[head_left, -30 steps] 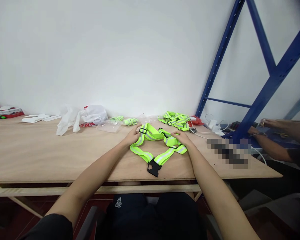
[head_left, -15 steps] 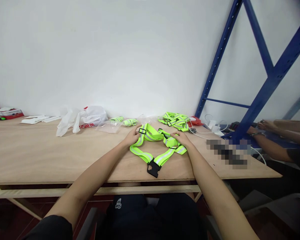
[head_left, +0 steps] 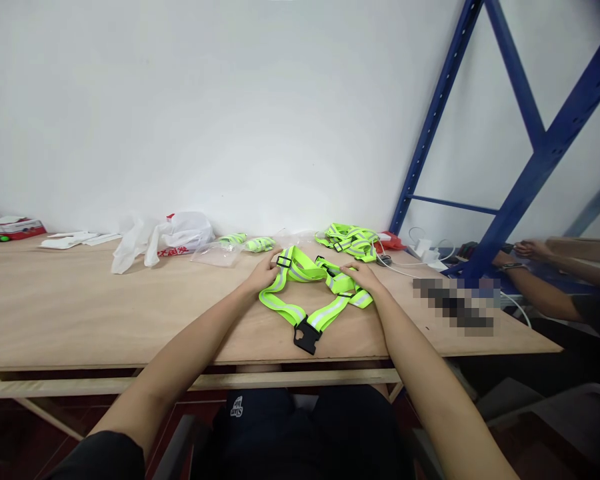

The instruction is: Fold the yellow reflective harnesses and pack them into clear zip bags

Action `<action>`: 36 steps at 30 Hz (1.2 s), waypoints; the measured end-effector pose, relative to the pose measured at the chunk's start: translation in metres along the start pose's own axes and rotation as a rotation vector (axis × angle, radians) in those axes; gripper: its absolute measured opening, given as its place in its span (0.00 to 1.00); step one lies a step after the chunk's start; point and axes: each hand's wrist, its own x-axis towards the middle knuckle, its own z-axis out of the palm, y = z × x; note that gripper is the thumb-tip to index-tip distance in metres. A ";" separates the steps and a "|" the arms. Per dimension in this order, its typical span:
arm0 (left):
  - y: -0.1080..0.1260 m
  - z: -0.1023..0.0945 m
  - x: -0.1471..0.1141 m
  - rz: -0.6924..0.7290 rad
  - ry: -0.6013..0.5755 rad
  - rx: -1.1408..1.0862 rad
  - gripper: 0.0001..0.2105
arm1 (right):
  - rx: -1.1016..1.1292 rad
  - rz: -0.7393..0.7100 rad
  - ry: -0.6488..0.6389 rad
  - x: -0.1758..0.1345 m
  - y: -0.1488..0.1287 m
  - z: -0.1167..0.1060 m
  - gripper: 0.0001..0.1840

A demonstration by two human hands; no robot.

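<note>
A neon-yellow reflective vest (head_left: 283, 308) of straps with silver stripes lies on the table in front of me, spread in a loose loop. Its black buckle (head_left: 307, 335) sits closest to the table's front edge. At the loop's left side my left hand (head_left: 265, 273) is closed on the strap beside a black slider (head_left: 283, 261). My right hand (head_left: 361, 275) grips the bunched straps on the right, its fingers bent over them. Parts of the fingers of both hands are hidden.
Behind the vest lie another heap of reflective straps (head_left: 353, 241), bagged neon rolls (head_left: 260, 245) and a white plastic bag (head_left: 187, 232). A blue metal rack (head_left: 517, 193) and white cables stand right. Another person's arms (head_left: 540, 287) are beyond it. A blurred dark object (head_left: 453, 303) lies near.
</note>
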 end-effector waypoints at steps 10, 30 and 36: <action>0.000 -0.001 0.001 -0.016 -0.001 -0.001 0.33 | -0.009 0.002 -0.005 -0.003 -0.006 -0.002 0.13; 0.006 0.001 0.000 -0.018 0.028 -0.066 0.32 | -0.091 -0.026 0.012 -0.002 -0.005 0.000 0.13; 0.019 -0.004 0.004 0.000 0.151 -0.235 0.32 | -0.196 -0.008 0.048 -0.004 -0.009 -0.003 0.15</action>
